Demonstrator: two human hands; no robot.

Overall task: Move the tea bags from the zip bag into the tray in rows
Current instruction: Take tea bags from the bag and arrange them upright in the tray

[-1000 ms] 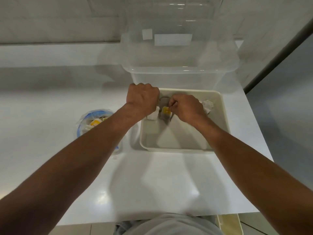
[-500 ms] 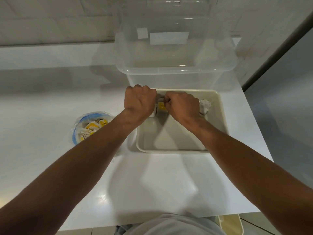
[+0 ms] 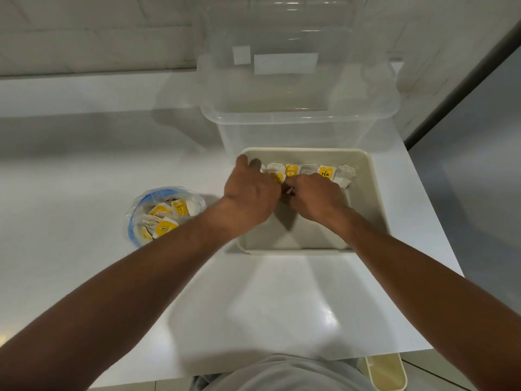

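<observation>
Partly filled tray [image 3: 375, 193], tea bag row [image 3: 327, 173], stocked zip bag [image 3: 132, 224]

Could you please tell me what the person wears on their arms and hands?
The left forearm and right forearm are bare, with no sleeve in view. The left hand and right hand are ungloved, and neither wrist carries a watch or bracelet. The fingers are mostly hidden, so rings cannot be ruled out. A grey garment shows at the bottom edge.

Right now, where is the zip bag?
In the head view, the zip bag lies on the white table, to the left of the tray and apart from it.
</observation>
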